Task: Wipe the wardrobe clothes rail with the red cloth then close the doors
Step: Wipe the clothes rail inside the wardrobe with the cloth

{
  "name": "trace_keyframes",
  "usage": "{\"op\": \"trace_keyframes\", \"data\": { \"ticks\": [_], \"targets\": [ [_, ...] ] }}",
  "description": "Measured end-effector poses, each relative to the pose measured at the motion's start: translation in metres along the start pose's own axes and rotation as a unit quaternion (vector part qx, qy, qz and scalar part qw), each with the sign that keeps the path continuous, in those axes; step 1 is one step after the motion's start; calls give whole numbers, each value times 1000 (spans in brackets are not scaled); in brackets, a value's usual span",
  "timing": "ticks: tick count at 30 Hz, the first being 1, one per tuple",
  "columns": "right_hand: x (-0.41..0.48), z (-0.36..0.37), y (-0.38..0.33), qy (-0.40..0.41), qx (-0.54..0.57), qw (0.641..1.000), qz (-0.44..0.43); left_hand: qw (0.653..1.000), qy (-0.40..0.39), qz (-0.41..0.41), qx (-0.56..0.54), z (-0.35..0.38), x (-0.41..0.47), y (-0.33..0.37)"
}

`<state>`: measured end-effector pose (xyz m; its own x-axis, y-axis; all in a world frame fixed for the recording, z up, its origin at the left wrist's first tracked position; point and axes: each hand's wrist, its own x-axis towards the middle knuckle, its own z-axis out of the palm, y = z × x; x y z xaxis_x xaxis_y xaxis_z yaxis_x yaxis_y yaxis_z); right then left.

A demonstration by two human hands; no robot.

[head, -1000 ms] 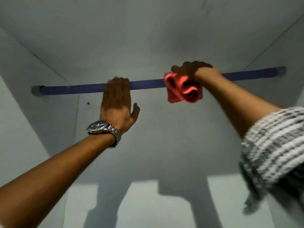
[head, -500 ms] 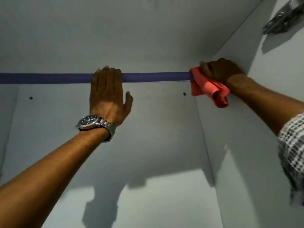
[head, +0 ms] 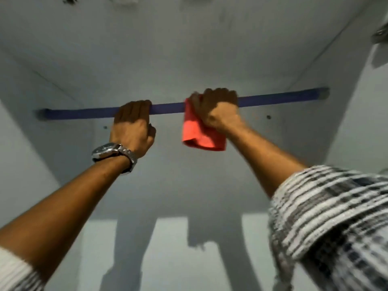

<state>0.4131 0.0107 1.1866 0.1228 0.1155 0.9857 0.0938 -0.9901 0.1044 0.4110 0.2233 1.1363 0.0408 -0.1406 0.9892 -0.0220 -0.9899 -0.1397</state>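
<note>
A dark blue clothes rail (head: 279, 99) runs across the white wardrobe interior, slightly higher at its right end. My left hand (head: 132, 124), with a steel watch on the wrist, curls over the rail left of its middle. My right hand (head: 218, 108) grips the rail near its middle through the red cloth (head: 199, 133). The cloth's loose end hangs below the rail. The wardrobe doors are out of view.
White side panels stand at the left (head: 19, 143) and right (head: 369, 122). A metal hinge (head: 380, 34) sits high on the right panel. The white top panel (head: 189, 38) lies just above the rail. Small shelf-pin holes (head: 268, 117) dot the back panel.
My right hand has slid the red cloth left along the rail, from the right end back to the middle. My left hand's fingers have curled more tightly over the rail.
</note>
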Motion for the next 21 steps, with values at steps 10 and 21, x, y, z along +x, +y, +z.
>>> {"op": "trace_keyframes", "data": {
  "ticks": [10,21],
  "targets": [
    [40,5,-38,-76,13,993,92,997,-67,-5,39,-13,-15,-125],
    [23,65,-273,99,48,993,-50,983,-75,7,169,-14,-26,-217]
  ]
}}
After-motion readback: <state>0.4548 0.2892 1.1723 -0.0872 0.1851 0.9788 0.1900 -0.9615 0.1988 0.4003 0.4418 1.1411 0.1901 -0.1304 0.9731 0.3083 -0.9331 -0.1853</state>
